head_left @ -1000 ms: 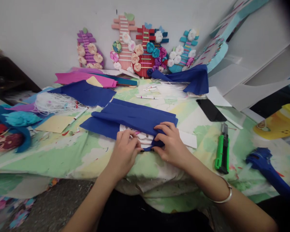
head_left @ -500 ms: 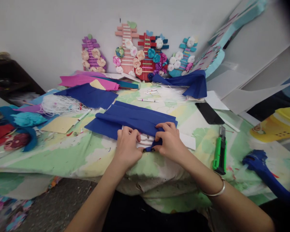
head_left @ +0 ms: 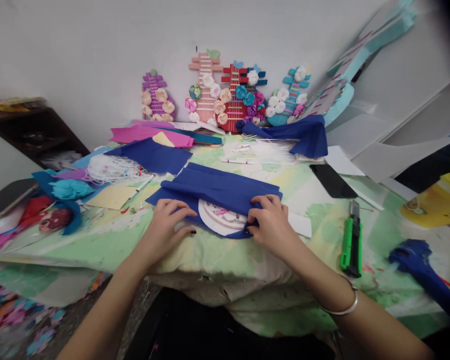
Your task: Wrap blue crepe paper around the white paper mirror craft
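Observation:
Blue paper point(head_left: 217, 187) lies folded over a round white piece point(head_left: 213, 217) with pinkish marks, near the table's front edge. The curved lower left edge of the white piece shows; the rest is under the paper. My right hand point(head_left: 272, 222) pinches the blue paper at the right side of the white piece. At the paper's left end rests my left hand point(head_left: 168, 230), its fingers apart and the thumb off the paper, holding nothing.
A green cutter point(head_left: 351, 245), a black phone point(head_left: 332, 181) and a blue glue gun point(head_left: 416, 265) lie to the right. White string point(head_left: 110, 169) and coloured paper are at the left. Decorated guitar shapes point(head_left: 234, 100) stand against the wall.
My left hand has let go of the front edge and moved left, with its fingers spread. More of the round white piece shows. My right hand still grips the paper, and the view has shifted slightly.

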A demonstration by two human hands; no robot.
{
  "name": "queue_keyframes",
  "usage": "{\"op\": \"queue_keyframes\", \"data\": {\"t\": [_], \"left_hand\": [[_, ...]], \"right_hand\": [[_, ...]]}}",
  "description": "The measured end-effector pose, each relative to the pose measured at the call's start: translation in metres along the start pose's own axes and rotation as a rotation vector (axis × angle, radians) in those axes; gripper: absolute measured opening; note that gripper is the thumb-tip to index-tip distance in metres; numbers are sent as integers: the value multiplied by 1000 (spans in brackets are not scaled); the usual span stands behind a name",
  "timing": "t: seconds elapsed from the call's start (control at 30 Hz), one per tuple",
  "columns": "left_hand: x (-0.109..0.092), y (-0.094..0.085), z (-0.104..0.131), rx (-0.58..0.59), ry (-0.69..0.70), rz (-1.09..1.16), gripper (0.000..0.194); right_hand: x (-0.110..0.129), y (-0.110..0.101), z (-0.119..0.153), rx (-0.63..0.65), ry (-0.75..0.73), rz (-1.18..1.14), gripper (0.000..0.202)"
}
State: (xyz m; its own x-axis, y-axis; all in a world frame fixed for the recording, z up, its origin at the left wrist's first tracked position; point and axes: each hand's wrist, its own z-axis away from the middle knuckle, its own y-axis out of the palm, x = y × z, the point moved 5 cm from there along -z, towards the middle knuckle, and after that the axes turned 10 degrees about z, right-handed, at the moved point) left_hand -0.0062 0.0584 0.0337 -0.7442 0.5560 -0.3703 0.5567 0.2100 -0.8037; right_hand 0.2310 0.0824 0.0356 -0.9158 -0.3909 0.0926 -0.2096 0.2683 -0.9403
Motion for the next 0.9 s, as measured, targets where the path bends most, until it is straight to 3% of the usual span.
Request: {"op": "queue_keyframes", "data": {"t": [0.2, 0.47, 0.67, 0.9], "left_hand": [[-3, 12, -8, 71, 70, -17, 7], [-14, 14, -22, 65, 159, 2, 14], [-11, 19, -32, 77, 202, -55, 15], [-17, 22, -37, 184, 185, -60, 24]], "right_hand": [[1, 1, 5, -48, -1, -20, 10], [-1, 4, 5, -56, 3, -61, 13], [0, 4, 3, -39, -35, -75, 13], [-7, 3, 1, -25, -30, -57, 11]]}}
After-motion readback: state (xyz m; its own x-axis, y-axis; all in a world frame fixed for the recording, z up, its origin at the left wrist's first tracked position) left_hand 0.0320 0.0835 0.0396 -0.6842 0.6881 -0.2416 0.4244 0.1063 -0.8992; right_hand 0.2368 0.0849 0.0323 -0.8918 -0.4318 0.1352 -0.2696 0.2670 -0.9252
